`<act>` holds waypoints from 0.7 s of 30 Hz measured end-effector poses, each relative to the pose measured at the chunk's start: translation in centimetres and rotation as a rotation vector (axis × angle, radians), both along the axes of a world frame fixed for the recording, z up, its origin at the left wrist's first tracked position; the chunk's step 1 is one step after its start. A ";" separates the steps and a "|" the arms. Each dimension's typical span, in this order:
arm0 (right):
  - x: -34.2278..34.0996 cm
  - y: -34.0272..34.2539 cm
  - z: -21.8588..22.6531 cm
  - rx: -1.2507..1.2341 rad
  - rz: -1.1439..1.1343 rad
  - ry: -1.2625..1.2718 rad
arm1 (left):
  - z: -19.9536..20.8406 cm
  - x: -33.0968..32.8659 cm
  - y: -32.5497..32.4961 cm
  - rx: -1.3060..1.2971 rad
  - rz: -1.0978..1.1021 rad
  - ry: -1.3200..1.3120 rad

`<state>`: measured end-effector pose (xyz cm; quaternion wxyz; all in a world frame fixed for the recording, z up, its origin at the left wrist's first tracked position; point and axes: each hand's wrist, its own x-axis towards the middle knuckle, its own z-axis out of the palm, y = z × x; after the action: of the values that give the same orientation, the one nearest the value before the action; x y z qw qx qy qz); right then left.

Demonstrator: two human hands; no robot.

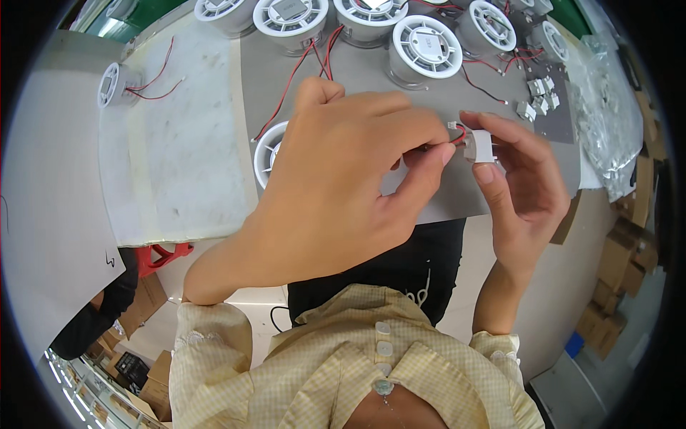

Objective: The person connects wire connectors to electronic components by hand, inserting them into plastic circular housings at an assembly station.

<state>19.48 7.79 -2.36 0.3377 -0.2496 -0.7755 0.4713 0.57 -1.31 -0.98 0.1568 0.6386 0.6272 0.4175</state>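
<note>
Between the thumb and forefinger of my left hand (350,164) is a thin red-and-black wire (461,136) ending in a small white plug (452,125). My right hand (529,179) pinches a small white block-shaped part (480,146) by its upper and lower sides. The plug is close beside the block's left face; whether they touch I cannot tell. Partly covered by my left hand, a white round slatted housing (268,154) rests on the table. Several similar small blocks (539,99) lie beyond my right hand.
Several white round housings (427,47) with clear sides and red-and-black leads line the far side of the grey tabletop (457,189). Another housing (109,86) lies on its side at the left. Clear plastic bags (607,107) lie on the right. Cardboard boxes (618,264) stand beyond.
</note>
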 end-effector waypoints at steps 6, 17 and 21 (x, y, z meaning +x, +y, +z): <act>0.1 0.3 0.3 0.024 0.073 -0.010 | -0.1 -0.3 -0.1 -0.022 -0.044 0.008; -2.2 -1.0 -1.3 -0.169 -0.083 0.050 | -1.1 -0.5 -0.6 0.190 0.247 0.218; -2.3 -1.0 -1.6 -0.474 -0.099 0.058 | -1.4 0.2 -1.2 0.205 0.275 0.435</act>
<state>17.18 6.81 -3.92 0.3145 -0.3462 -0.6200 0.6299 0.78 -2.47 -2.41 -0.1054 0.6345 0.6815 0.3491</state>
